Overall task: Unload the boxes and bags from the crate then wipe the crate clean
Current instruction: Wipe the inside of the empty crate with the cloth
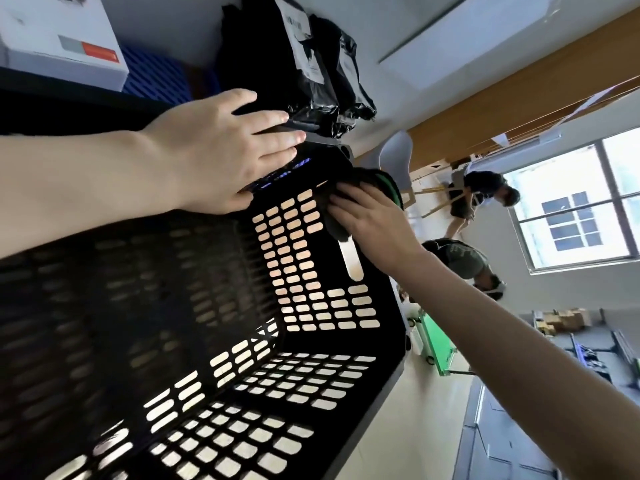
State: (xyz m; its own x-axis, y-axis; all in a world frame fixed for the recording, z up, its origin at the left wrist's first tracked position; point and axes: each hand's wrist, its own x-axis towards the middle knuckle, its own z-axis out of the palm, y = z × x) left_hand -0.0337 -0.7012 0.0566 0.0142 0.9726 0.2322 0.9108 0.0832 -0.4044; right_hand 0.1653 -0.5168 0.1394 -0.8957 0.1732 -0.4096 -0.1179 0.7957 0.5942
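Observation:
The black perforated crate (194, 341) fills the lower left of the tilted head view, and nothing lies inside it. My left hand (221, 150) grips the crate's far rim, fingers over the top edge and thumb on the inner side. My right hand (370, 220) presses a dark cloth with a green edge (381, 183) flat against the inside of the crate's end wall, near the handle slot (351, 261). Black plastic bags (311, 64) lie on the white table (450, 39) just beyond the crate. A white box (62, 36) sits at the upper left.
A blue perforated crate (156, 77) stands next to the white box. Two people (485, 192) work near a window at the right. Beyond the crate stand a white chair (394, 157), a green cart (436, 344) and shelves with cartons (564, 320).

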